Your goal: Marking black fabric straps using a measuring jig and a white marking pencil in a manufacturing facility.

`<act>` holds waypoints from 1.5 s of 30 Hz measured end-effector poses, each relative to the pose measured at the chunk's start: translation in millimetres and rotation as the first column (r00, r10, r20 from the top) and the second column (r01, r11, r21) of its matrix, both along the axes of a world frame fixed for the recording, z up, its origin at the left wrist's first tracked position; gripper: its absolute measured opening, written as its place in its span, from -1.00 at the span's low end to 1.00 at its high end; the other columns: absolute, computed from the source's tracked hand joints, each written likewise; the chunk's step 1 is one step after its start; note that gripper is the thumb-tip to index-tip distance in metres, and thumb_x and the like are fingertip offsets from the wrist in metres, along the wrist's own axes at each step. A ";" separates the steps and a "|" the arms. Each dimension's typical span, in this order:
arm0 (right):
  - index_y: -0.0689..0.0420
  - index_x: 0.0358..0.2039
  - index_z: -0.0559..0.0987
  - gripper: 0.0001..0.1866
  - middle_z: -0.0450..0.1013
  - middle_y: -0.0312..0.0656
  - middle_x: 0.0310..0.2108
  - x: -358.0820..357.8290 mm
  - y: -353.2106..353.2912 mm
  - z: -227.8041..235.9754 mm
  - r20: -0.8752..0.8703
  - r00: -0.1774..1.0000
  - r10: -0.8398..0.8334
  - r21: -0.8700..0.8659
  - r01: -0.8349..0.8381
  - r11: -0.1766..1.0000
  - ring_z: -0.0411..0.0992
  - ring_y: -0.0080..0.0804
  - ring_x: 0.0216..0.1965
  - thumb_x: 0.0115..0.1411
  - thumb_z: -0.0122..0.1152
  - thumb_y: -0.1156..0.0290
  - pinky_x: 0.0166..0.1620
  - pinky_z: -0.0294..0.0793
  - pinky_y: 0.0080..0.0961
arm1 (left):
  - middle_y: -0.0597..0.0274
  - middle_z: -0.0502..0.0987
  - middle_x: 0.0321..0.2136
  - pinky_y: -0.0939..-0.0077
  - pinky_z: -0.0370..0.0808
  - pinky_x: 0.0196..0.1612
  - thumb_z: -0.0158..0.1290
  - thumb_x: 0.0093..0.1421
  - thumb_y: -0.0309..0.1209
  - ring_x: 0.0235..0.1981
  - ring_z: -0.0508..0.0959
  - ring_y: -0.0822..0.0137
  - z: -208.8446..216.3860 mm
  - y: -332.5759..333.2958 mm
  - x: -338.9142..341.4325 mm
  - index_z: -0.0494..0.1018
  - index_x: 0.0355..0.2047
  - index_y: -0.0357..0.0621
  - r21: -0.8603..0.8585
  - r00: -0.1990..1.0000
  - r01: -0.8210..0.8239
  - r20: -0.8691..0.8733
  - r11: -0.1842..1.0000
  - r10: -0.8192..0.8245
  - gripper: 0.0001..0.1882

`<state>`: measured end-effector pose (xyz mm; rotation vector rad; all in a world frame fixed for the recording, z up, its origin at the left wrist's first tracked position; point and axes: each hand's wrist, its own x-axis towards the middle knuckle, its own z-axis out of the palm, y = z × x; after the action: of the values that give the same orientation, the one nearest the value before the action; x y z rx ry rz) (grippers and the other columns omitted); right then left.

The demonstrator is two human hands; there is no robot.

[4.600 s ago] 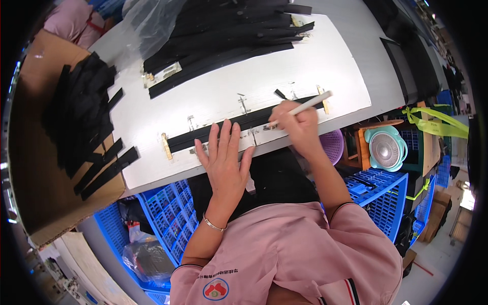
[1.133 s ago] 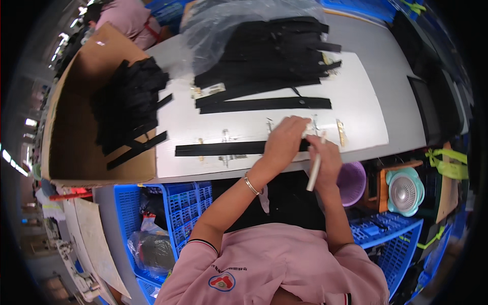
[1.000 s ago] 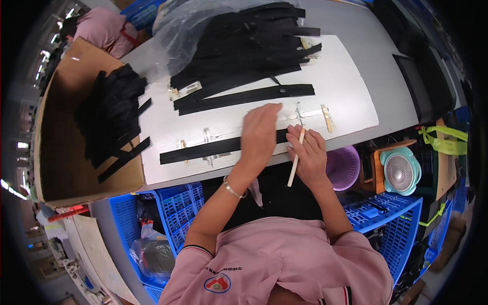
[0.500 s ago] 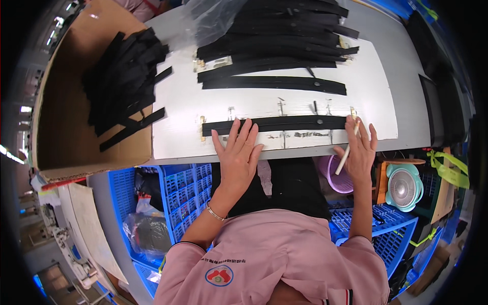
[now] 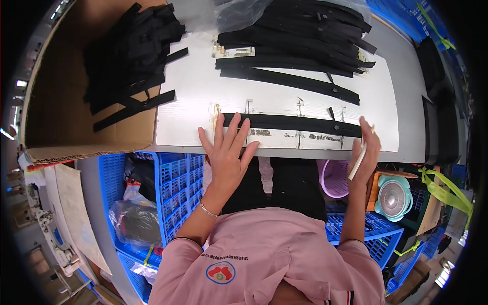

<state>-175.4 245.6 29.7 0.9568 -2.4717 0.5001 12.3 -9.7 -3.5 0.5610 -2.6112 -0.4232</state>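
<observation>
A black zipper (image 5: 292,122) with a small pull lies stretched straight along a white, marked board (image 5: 193,91). Over its left end my left hand (image 5: 229,148) lies flat, fingers spread and fingertips on the tape. My right hand (image 5: 365,157) is at the zipper's right end, its fingers closed around a thin white pencil-like stick (image 5: 358,163). The stick's lower end points toward me; its other end shows faintly between the fingers. Farther back, another zipper (image 5: 290,85) lies at a slant before a heap of black zippers (image 5: 300,38).
On the left a cardboard box (image 5: 56,117) holds a pile of black zippers (image 5: 134,56), some poking over its edge. Clear plastic film (image 5: 239,15) touches the heap. Below the table are blue crates (image 5: 175,188), a purple basket (image 5: 334,179) and a teal fan (image 5: 394,198).
The view has shifted slightly. My left hand has slid left to the zipper's end and spread its fingers wider. My right hand has curled more and turned sideways at the right end.
</observation>
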 end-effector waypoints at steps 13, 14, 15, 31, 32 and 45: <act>0.34 -0.24 0.66 -0.82 0.61 -0.11 -0.33 44.8 -170.8 -16.8 0.609 0.518 0.600 -0.650 -0.108 0.752 0.53 -0.48 -0.42 0.32 0.22 0.46 -0.36 0.45 -0.57 | 0.09 0.40 0.28 -0.32 -0.15 0.39 0.28 0.18 -0.16 0.39 0.25 0.00 0.3 -2.5 -0.6 0.43 0.25 -0.09 0.088 0.999 -0.005 -0.052 0.996 0.009 -0.35; 0.34 -0.24 0.66 -0.82 0.61 -0.11 -0.33 45.3 -171.6 -21.6 0.611 0.514 0.602 -0.647 -0.114 0.754 0.53 -0.48 -0.42 0.32 0.22 0.46 -0.36 0.45 -0.57 | 0.12 0.38 0.30 -0.28 -0.17 0.41 0.28 0.19 -0.17 0.41 0.24 0.02 -0.1 -2.6 0.1 0.41 0.27 -0.10 0.108 0.998 -0.007 -0.055 0.994 0.013 -0.33; 0.34 -0.23 0.65 -0.82 0.61 -0.11 -0.32 45.3 -171.9 -25.0 0.581 0.537 0.612 -0.654 -0.140 0.744 0.55 -0.46 -0.41 0.33 0.21 0.46 -0.35 0.47 -0.56 | 0.14 0.37 0.32 -0.23 -0.19 0.42 0.27 0.20 -0.17 0.42 0.22 0.05 -0.8 -2.8 0.8 0.39 0.29 -0.11 0.128 0.998 -0.008 -0.058 0.992 0.016 -0.32; 0.33 -0.26 0.64 -0.78 0.59 -0.09 -0.42 48.2 -171.3 -23.6 0.600 0.532 0.597 -0.608 -0.182 0.773 0.55 -0.42 -0.48 0.36 0.20 0.39 -0.37 0.49 -0.52 | 0.07 0.40 0.28 -0.32 -0.12 0.39 0.29 0.16 -0.15 0.40 0.24 0.02 -4.0 -4.9 1.8 0.41 0.25 -0.21 0.086 0.997 -0.004 -0.072 0.996 0.010 -0.29; 0.33 -0.26 0.64 -0.78 0.59 -0.09 -0.42 48.2 -170.6 -22.5 0.601 0.533 0.596 -0.608 -0.179 0.774 0.55 -0.42 -0.48 0.36 0.20 0.39 -0.37 0.49 -0.52 | 0.08 0.40 0.28 -0.32 -0.12 0.39 0.29 0.16 -0.15 0.40 0.24 0.02 -4.3 -4.8 1.5 0.41 0.25 -0.20 0.083 0.997 -0.006 -0.071 0.996 0.012 -0.30; 0.29 -0.36 0.66 -0.79 0.60 -0.13 -0.48 45.1 -161.2 -17.1 0.617 0.486 0.619 -0.603 -0.214 0.769 0.53 -0.44 -0.53 0.32 0.21 0.40 -0.43 0.45 -0.53 | 0.09 0.42 0.27 -0.27 -0.14 0.41 0.31 0.15 -0.17 0.40 0.25 0.00 -2.2 -3.0 -0.4 0.44 0.23 -0.19 0.094 0.998 -0.018 -0.054 0.995 0.023 -0.33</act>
<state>-130.3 84.4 12.7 1.3542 -2.5272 2.0009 11.9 -12.7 -5.7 0.5979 -2.5416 -0.5492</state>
